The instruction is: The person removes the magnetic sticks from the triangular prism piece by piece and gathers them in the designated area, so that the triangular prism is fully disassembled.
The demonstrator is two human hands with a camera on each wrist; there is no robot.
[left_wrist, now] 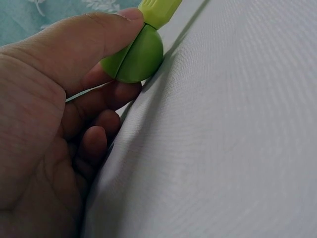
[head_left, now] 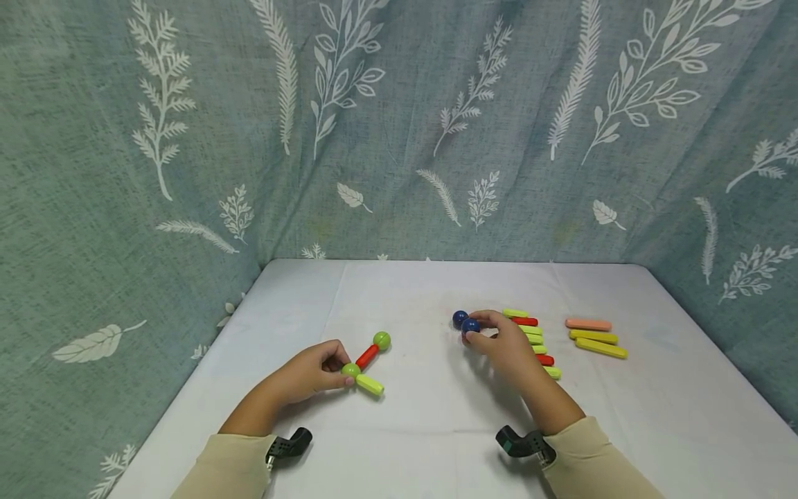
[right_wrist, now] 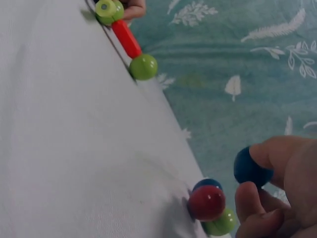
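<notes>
My left hand [head_left: 308, 374] pinches a green ball [head_left: 351, 371] between thumb and fingers, low at the white table. Joined to that ball are a red stick [head_left: 367, 357] and a yellow-green stick [head_left: 370, 384]; a second green ball [head_left: 382, 340] caps the red stick's far end. My right hand [head_left: 508, 346] holds a dark blue ball [right_wrist: 251, 167] at its fingertips, raised over the table. Close by that hand, the right wrist view has a red ball [right_wrist: 206, 203], another blue ball [right_wrist: 208, 184] partly behind it and a green ball [right_wrist: 221, 222].
A column of yellow-green and red sticks [head_left: 525, 321] lies just right of the right hand, partly covered by it. Farther right are an orange stick [head_left: 589, 324] and two yellow sticks [head_left: 600, 348]. Leaf-patterned cloth [head_left: 386, 173] hangs behind the white table [head_left: 411, 457].
</notes>
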